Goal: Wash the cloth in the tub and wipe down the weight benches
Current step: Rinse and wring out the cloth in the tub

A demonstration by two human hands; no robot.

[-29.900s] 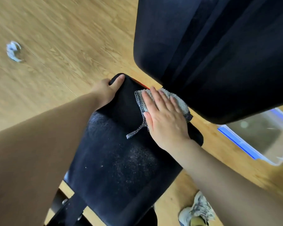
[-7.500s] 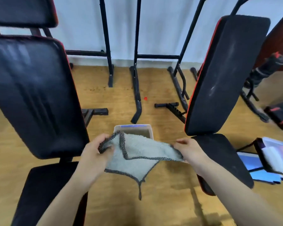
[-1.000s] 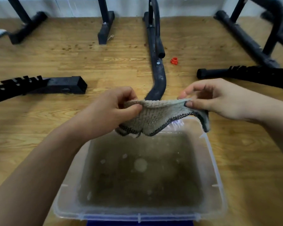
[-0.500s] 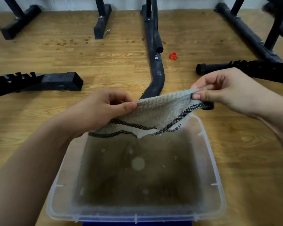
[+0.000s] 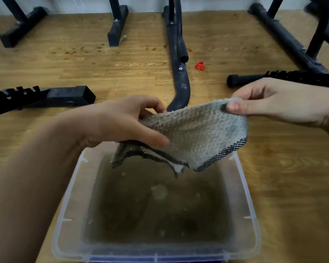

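A grey terry cloth (image 5: 196,133) with a black-and-white woven border hangs stretched between my hands, above the far end of the tub. My left hand (image 5: 122,120) pinches its left edge with thumb over the fabric. My right hand (image 5: 270,103) pinches the far right corner between thumb and fingers. Below sits a clear plastic tub (image 5: 65,211) on the floor, holding murky brownish water with pale specks. The cloth's lowest corner dangles just above the water. No bench pads are in view, only their frames.
Black metal bench legs lie on the wooden floor: a notched bar (image 5: 40,97) at left, a curved tube (image 5: 180,80) straight ahead, another notched bar (image 5: 285,76) at right. A small red cap (image 5: 199,65) lies beside the curved tube. Water spots mark the floor further back.
Over the last second my hands spread apart and opened the bunched cloth out over the tub. My right hand rose and shifted right; the cloth's lower edge now hangs nearer the water.
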